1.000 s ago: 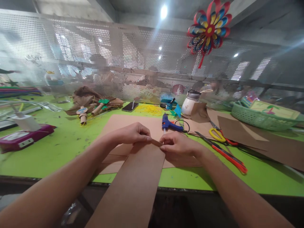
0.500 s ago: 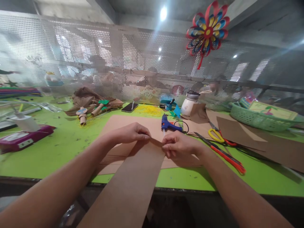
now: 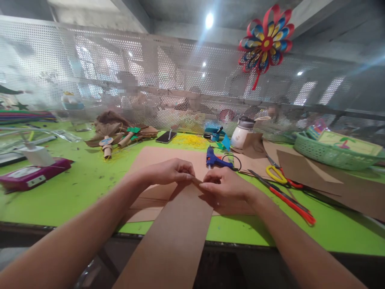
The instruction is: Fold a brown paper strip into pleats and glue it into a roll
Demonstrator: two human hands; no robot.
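Note:
A long strip of brown paper (image 3: 171, 237) runs from the table over its front edge towards me. My left hand (image 3: 177, 171) pinches the far end of the strip, where the edge is turned over in a narrow fold. My right hand (image 3: 221, 182) grips the same folded end from the other side, thumb and fingers closed on it. Beneath both hands lies a larger sheet of brown paper (image 3: 147, 158). Just behind my right hand, a blue glue gun (image 3: 215, 158) rests on that sheet.
To the right lie a red utility knife (image 3: 293, 204), yellow-handled scissors (image 3: 276, 174), brown card sheets (image 3: 309, 172) and a green basket (image 3: 337, 154). A purple power strip (image 3: 36, 174) sits at left. Behind are a phone (image 3: 166, 137), yellow shreds (image 3: 189, 140) and a white bottle (image 3: 240, 132).
My fingers have come closer together at the strip's far end, and the turned-over edge looks narrower and flatter. The whole view has shifted slightly.

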